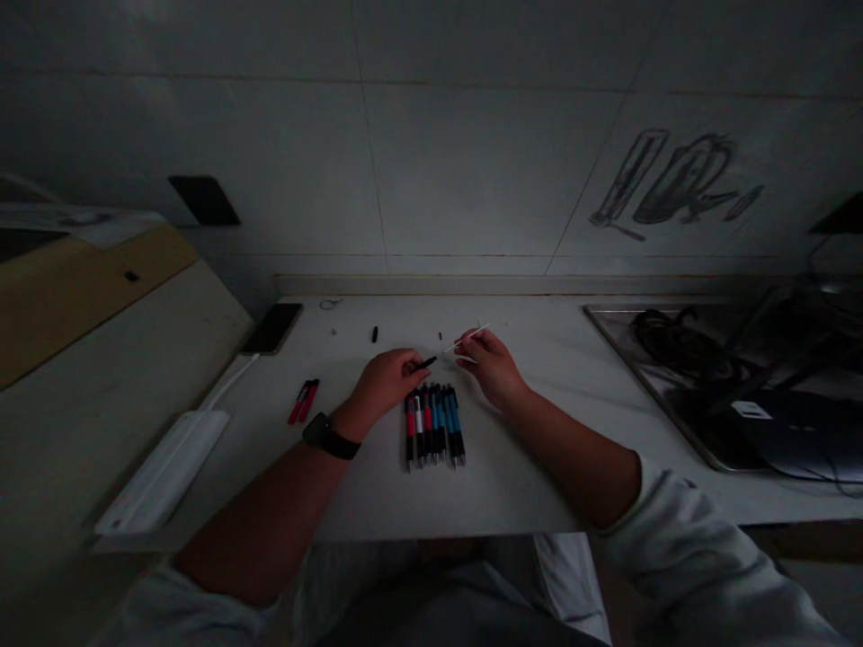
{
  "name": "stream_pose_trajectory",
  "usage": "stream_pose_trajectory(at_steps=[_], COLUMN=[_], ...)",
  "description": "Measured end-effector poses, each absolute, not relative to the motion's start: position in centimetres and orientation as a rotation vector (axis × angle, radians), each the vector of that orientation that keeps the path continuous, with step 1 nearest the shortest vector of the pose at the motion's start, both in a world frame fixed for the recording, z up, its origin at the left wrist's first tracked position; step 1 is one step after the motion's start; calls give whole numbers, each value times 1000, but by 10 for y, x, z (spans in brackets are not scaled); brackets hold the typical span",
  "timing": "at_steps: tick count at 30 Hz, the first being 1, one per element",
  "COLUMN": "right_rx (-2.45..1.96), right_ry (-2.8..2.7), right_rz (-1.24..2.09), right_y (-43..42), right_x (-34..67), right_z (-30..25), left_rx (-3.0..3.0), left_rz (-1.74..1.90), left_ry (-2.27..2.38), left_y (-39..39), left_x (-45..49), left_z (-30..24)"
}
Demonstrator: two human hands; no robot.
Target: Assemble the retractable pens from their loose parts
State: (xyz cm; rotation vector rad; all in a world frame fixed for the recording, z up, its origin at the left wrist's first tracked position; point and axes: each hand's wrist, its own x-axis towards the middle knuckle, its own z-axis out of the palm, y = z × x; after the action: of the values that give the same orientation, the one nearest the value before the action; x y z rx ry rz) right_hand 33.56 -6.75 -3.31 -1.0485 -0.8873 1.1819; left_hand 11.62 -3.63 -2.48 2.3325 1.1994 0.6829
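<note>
In my left hand [391,376] is a black pen barrel part [426,363], gripped between thumb and fingers and pointing right. My right hand [495,367] pinches a thin white pen refill [472,335], tilted up to the right, its lower end close to the tip of the black part. Just below the hands, several assembled click pens [435,427] lie side by side in red, white and blue with black grips. Two red pen barrels [304,402] lie to the left. Beyond the hands are a short black pen piece [375,334] and a tiny dark piece [440,336].
A phone [273,328] lies at the back left, near a white power strip [165,472] with its cable. On the right stands a metal-rimmed tray [647,402] with dark cables [680,346] and a dark bag-like thing. A wall closes the table's back.
</note>
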Motion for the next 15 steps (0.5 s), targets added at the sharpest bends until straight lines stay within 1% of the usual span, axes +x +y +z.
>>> stream_pose_trajectory(at_steps=[6,12,15], right_rx=[-1072,-1135,-1198], right_ry=[-962,-921,-1021], right_rz=[1175,1069,928], right_y=[-68,-58,-47], right_x=[337,357,381], right_z=[-34,-29,-26], left_rx=[2256,2238,2234], left_rz=[846,814,797], left_ry=[1196,1253,1243], left_y=[-34,-32,-31], left_x=[115,113,112], left_z=[-27,-27,-28])
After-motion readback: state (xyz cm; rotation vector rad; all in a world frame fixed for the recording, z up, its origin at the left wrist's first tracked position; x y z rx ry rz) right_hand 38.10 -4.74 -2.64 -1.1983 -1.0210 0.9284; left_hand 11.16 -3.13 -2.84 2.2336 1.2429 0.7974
